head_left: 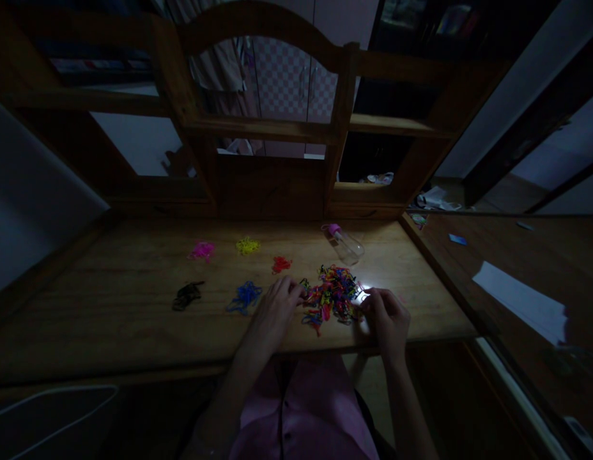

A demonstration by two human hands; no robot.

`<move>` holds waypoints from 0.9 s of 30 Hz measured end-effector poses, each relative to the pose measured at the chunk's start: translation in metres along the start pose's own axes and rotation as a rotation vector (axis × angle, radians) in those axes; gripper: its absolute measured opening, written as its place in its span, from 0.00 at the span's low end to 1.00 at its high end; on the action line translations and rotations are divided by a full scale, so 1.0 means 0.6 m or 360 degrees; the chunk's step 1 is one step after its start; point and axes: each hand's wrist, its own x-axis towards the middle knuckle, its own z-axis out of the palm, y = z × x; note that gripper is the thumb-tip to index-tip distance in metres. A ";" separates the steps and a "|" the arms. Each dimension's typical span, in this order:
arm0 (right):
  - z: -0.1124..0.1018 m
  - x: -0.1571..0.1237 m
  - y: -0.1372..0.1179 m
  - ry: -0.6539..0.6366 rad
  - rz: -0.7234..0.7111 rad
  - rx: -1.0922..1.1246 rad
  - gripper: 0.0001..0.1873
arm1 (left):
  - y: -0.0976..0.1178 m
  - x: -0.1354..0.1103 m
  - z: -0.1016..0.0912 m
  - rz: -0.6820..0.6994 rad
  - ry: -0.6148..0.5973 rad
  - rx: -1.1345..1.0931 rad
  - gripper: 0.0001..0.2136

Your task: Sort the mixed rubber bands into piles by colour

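A mixed heap of colored rubber bands (337, 291) lies on the wooden desk (133, 332) between my hands. At its left edge, my left hand (280, 303) has its fingers pinched together on some bands, with dark and greenish strands by the fingertips. My right hand (387, 316) pinches thumb and forefinger at the heap's right edge; what it holds is too small and dark to tell. Left of the heap lie separate clusters: red bands (281, 264), blue bands (245, 297), yellow bands (247, 245), pink bands (202, 250) and black bands (187, 295).
Behind the heap, a clear bottle (350, 249) with a pink cap lies on its side. A wooden shelf unit (270, 185) rises at the desk's back. To the right, a lower surface holds white paper (521, 300) and a small blue card (457, 239). The room is dim.
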 end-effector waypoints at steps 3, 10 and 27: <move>0.000 0.000 -0.002 0.0005 -0.0017 -0.0017 0.14 | -0.001 0.009 0.008 -0.0020 -0.0038 0.0136 0.04; 0.003 0.005 -0.025 -0.0091 -0.0192 -0.0147 0.12 | -0.010 -0.011 0.004 -0.0022 0.0107 -0.0085 0.03; 0.180 0.138 -0.101 -0.1934 -0.1076 -0.1106 0.15 | -0.018 -0.100 -0.018 -0.0773 0.0317 -0.1130 0.06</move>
